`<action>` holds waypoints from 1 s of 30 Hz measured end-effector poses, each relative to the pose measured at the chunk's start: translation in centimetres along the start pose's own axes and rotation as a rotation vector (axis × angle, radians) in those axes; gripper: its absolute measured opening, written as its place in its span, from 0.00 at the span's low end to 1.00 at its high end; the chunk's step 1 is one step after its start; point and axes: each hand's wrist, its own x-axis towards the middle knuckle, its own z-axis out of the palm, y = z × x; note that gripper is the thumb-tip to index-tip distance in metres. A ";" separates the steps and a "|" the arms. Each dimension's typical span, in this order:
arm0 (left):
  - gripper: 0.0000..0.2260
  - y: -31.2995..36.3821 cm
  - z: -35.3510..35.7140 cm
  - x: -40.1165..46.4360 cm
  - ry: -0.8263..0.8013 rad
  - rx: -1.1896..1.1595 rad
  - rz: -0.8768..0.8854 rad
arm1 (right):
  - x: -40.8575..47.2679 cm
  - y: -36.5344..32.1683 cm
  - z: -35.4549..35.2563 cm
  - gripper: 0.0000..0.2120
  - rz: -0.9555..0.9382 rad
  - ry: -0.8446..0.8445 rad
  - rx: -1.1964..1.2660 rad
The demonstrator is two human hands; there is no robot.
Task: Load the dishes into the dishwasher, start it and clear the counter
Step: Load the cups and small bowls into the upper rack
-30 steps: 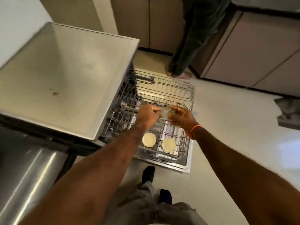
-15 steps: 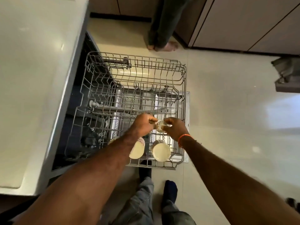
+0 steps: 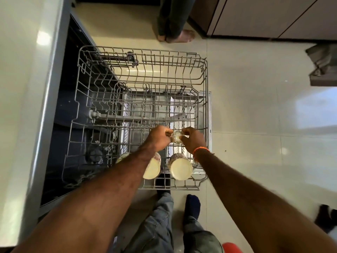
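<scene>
The dishwasher's upper wire rack [image 3: 204,73] is pulled out over the open door, seen from straight above. My left hand [image 3: 158,138] and my right hand [image 3: 193,140] meet over the rack's near right part and together pinch a small clear glass [image 3: 176,137] between their fingertips. Just below them two cream-coloured cups, one [image 3: 180,168] on the right and one [image 3: 152,168] partly under my left forearm, lie in the rack's front row. The glass is mostly hidden by my fingers.
The pale counter [image 3: 21,92] runs along the left edge above the dishwasher's dark opening [image 3: 73,106]. Another person's bare foot [image 3: 179,36] stands on the floor beyond the rack. Cabinets [image 3: 273,17] line the far right. My own feet [image 3: 192,204] are below the rack.
The view has tilted down and moved closer over the rack. Both hands keep hold of the small glass and have lowered it slightly toward the rack's near right part.
</scene>
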 end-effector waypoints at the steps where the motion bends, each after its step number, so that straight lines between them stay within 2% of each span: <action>1: 0.20 0.0 0.1 0.0 0.000 0.002 -0.006 | 0.0 0.0 0.0 0.15 0.006 0.006 -0.008; 4: 0.23 -0.1 0.1 -0.3 0.009 0.017 -0.016 | -0.2 0.0 0.1 0.15 0.008 0.004 -0.027; 10: 0.27 0.1 -0.8 -2.0 0.006 -0.005 -0.008 | -1.5 -0.5 -1.0 0.22 -0.034 -0.018 -0.087; 17: 0.32 3.2 -3.1 -7.3 0.072 0.000 0.047 | -4.3 -3.2 -4.4 0.17 -0.154 -0.021 -0.101; 24: 0.29 5.2 -5.8 -17.9 0.309 -0.002 0.111 | -12.3 -7.7 -5.5 0.16 -0.381 -0.003 -0.076; 30: 0.25 3.5 -8.5 -29.4 0.713 -0.154 0.091 | -20.2 -13.1 -4.6 0.14 -0.570 -0.066 -0.124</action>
